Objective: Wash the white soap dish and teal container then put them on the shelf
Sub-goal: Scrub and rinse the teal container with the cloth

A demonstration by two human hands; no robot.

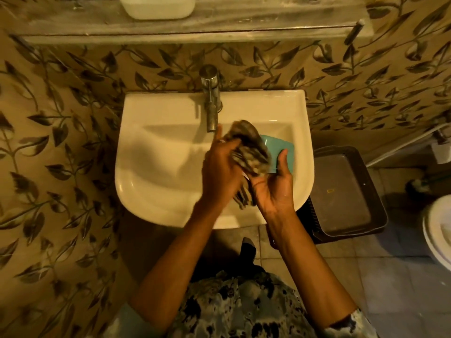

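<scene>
The sink (170, 191) is fixed to the wall, with the tap (211, 103) at its rear centre and the shelf (170, 32) above it carrying the soap dish (158, 7). Both hands, left hand (223, 167) and right hand (274, 184), meet over the basin's right half, holding the cloth (249, 150) against the container (280, 147). A tray (346, 191) sits right of the sink, the toilet (436, 235) further right.

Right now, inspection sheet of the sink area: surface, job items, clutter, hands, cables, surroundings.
Surface: white sink under a metal tap; basin otherwise bare.
Job's things: teal container held over the basin; white soap dish on the shelf.
Clutter: striped cloth against the container.
Hands: left hand grips the cloth; right hand holds the container.
Cables: nothing seen.
Surroundings: leaf-patterned wall; dark basket right of the sink.
</scene>
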